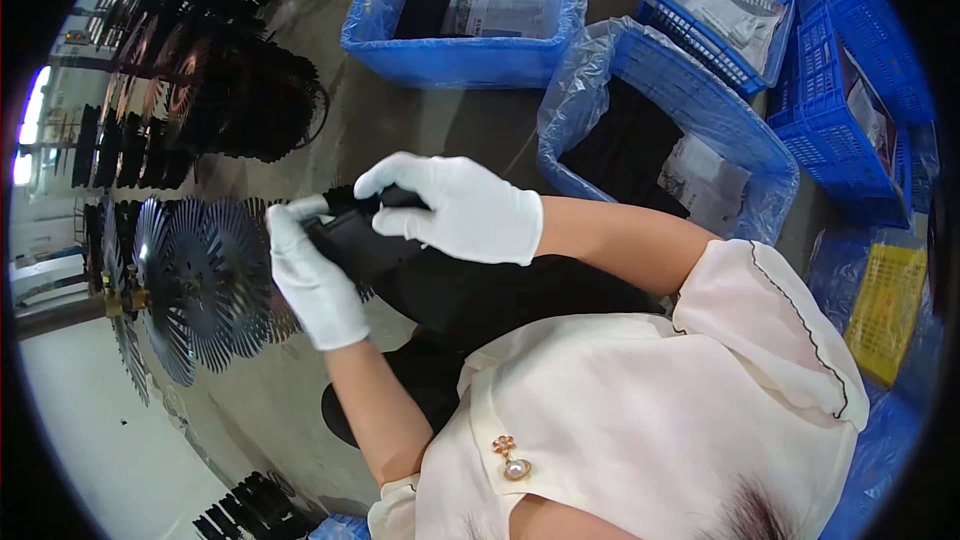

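Observation:
Both of my hands wear white gloves and meet in front of my lap. My left hand (312,280) is closed round the left end of a dark, flat, rectangular piece (368,245), thumb along its upper edge. Over the other end, my right hand (455,208) curls its fingers round a small black thing (402,198), partly hidden by the glove. Whether that is a separate thing or a part of the flat piece I cannot tell. My dark-clothed legs lie behind the piece, so its lower outline blends in.
Racks of slotted dark discs (205,260) stand close on the left. Ahead is a lined blue crate (450,60) with a black stack and printed paper. Another lined crate (740,155) stands by my right elbow. More blue crates (830,110) and a yellow basket (887,310) are at right.

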### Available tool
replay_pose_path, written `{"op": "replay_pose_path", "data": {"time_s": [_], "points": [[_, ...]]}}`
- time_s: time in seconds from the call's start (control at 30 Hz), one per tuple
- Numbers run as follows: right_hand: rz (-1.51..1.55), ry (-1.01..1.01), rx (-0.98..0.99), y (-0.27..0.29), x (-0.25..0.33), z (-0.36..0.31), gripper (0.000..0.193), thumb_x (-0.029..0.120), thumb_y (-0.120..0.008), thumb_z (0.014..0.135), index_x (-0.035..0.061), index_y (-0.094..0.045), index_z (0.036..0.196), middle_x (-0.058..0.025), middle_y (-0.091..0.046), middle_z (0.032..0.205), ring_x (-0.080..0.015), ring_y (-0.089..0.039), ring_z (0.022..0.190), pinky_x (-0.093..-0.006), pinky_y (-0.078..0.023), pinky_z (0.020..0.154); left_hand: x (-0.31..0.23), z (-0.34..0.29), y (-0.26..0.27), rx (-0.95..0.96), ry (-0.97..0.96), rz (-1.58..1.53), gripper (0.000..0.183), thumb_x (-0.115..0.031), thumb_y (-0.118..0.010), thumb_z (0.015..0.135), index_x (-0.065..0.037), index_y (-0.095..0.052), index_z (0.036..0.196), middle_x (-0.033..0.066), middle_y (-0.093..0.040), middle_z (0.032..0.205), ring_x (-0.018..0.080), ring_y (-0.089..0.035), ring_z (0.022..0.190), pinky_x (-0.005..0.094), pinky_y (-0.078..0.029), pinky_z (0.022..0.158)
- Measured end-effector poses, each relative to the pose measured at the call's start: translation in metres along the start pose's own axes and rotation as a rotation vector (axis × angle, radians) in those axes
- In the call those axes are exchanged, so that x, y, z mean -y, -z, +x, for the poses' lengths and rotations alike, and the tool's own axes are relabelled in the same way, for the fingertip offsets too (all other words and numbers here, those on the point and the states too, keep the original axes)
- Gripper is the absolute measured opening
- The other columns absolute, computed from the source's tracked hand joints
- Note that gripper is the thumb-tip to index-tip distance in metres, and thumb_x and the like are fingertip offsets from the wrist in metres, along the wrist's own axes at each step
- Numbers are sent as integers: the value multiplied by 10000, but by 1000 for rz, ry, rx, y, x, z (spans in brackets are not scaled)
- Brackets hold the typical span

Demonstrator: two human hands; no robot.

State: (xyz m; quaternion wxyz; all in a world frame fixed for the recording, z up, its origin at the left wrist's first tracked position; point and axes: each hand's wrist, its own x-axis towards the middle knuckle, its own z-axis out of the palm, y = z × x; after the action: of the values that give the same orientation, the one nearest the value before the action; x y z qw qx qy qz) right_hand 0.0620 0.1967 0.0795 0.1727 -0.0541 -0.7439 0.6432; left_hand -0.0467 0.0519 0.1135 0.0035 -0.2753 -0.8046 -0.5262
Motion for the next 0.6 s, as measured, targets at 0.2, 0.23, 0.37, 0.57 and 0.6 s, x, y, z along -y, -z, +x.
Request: {"op": "replay_pose_path", "data": {"time_s": [0.2, 0.23, 0.37, 0.57, 0.6], "points": [[941, -368, 125, 32, 6, -2, 419, 222, -631, 973, -25, -483, 1277, -106, -592, 1062, -178, -665, 881, -348, -631, 677, -15, 8, 8, 400, -100, -543, 1231, -898, -405, 768, -17, -108, 1575, 279, -331, 1526, 392, -364, 1411, 505, -285, 1175], [1039, -399, 150, 31, 5, -3, 402, 217, -626, 977, -26, -487, 1265, -102, -587, 1054, -182, -667, 882, -355, -633, 685, -14, 3, -1, 455, -129, -602, 1275, -893, -480, 729, -25, -95, 1579, 271, -331, 1531, 406, -348, 1420, 522, -281, 1172], [1275, -526, 151, 22, -4, -14, 299, 176, -577, 1004, -43, -511, 1197, -118, -585, 1058, -204, -667, 880, -353, -634, 699, -12, -14, -37, 322, 6, -788, 851, -392, -675, 924, -76, -212, 1565, 156, -513, 1328, 353, -555, 1241, 508, -378, 1129], [563, -74, 59, 34, -27, -19, 319, 231, -519, 1035, -59, -538, 1165, -142, -586, 1077, -227, -659, 873, -366, -606, 785, -22, -9, -61, 174, 452, -961, 366, -154, -636, 963, -65, -480, 1281, 35, -608, 973, 235, -653, 960, 495, -486, 1043], [578, -235, 4, 37, -28, -21, 432, 328, -491, 1038, -56, -511, 1236, -154, -559, 1150, -234, -651, 916, -368, -576, 843, -22, -10, -66, 127, 479, -953, 345, -154, -635, 965, -66, -486, 1264, 35, -608, 963, 228, -651, 948, 489, -497, 1025]]}}
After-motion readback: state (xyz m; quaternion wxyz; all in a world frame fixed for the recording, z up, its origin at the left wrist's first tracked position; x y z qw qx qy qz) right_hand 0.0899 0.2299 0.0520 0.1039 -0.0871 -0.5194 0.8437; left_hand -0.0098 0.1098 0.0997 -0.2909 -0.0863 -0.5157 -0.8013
